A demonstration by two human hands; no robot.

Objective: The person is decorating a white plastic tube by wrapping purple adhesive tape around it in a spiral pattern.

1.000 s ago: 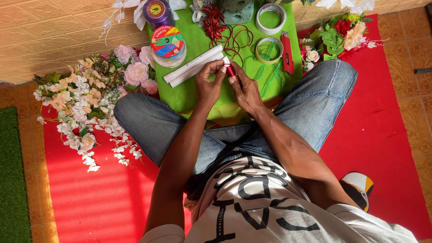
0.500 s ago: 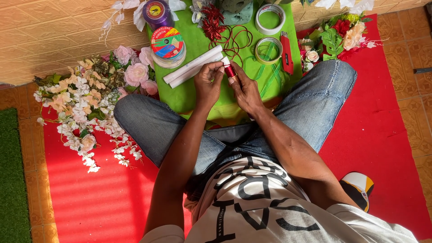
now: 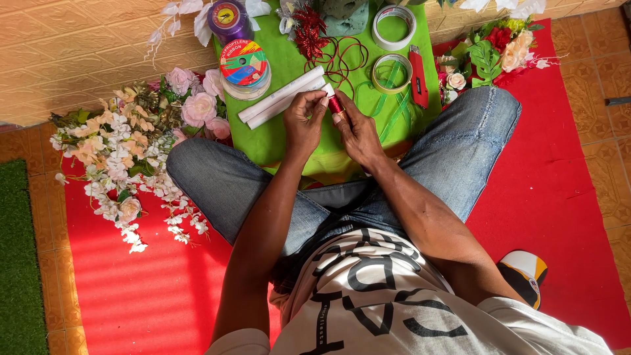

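Note:
I sit cross-legged with a green sheet [image 3: 289, 141] spread over my lap. My left hand [image 3: 303, 121] grips the end of two long white tubes [image 3: 279, 98] that lie side by side and run up to the left. My right hand [image 3: 358, 131] meets it at the tube tips and pinches a small dark red band [image 3: 336, 104] wrapped there. A tangle of thin red cord [image 3: 342, 62] trails away from my fingers across the sheet.
Ribbon spools [image 3: 244, 66], a purple spool [image 3: 227, 16], two tape rolls [image 3: 393, 26] and a red utility knife [image 3: 418, 75] lie on the sheet. Artificial flowers [image 3: 125, 158] are heaped at left, a bouquet [image 3: 499, 52] at right. A red mat [image 3: 559, 197] covers the tiled floor.
Both hands stay together at the tube ends, with only small finger movement around the red band.

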